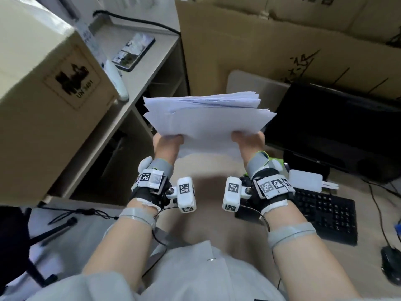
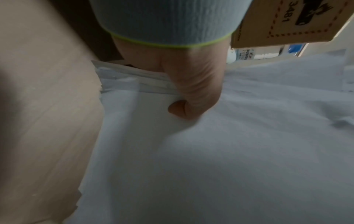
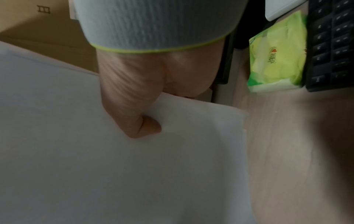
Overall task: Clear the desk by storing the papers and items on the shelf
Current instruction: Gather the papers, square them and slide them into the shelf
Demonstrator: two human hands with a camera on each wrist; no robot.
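A thick stack of white papers (image 1: 206, 118) hangs in the air above the desk (image 1: 204, 170), held by both hands at its near edge. My left hand (image 1: 168, 141) grips the left corner, thumb on top of the papers (image 2: 191, 151). My right hand (image 1: 248, 139) grips the right corner the same way, its thumb pressed on the top sheet (image 3: 95, 166). The fingers under the stack are hidden. The shelf unit (image 1: 138, 88) stands to the left, its open compartments (image 1: 167, 83) beside the stack's far left corner.
A big cardboard box (image 1: 43, 83) sits on the shelf top at left, with a phone (image 1: 134, 51) behind it. At right lie a black monitor (image 1: 334, 127), a black keyboard (image 1: 323, 213), a green tissue pack (image 3: 277, 54), a white box (image 1: 306, 180) and a mouse (image 1: 390, 263). Flat cardboard (image 1: 282, 51) leans at the back.
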